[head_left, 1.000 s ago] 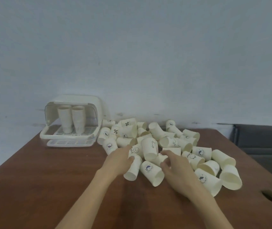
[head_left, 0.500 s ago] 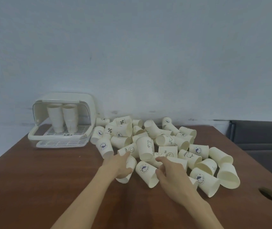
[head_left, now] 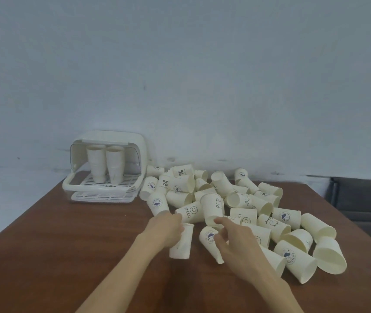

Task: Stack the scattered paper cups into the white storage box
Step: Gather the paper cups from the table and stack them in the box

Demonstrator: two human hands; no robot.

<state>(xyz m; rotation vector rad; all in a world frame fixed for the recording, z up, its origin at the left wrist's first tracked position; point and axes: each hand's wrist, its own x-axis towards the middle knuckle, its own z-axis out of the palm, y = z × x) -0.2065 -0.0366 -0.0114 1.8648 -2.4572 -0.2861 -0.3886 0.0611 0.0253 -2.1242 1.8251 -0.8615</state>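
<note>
- The left hand (head_left: 166,229) has its grip closed around a plain paper cup (head_left: 181,243) at the near edge of the pile of cups (head_left: 236,206) on the brown surface (head_left: 56,245).
- The right hand (head_left: 236,247) has a loose, open grip, fingertips (head_left: 219,221) touching a whale-print cup (head_left: 210,241).
- The white storage box (head_left: 110,163), lid raised, stands at the back left holding two cup stacks (head_left: 105,163).
</note>
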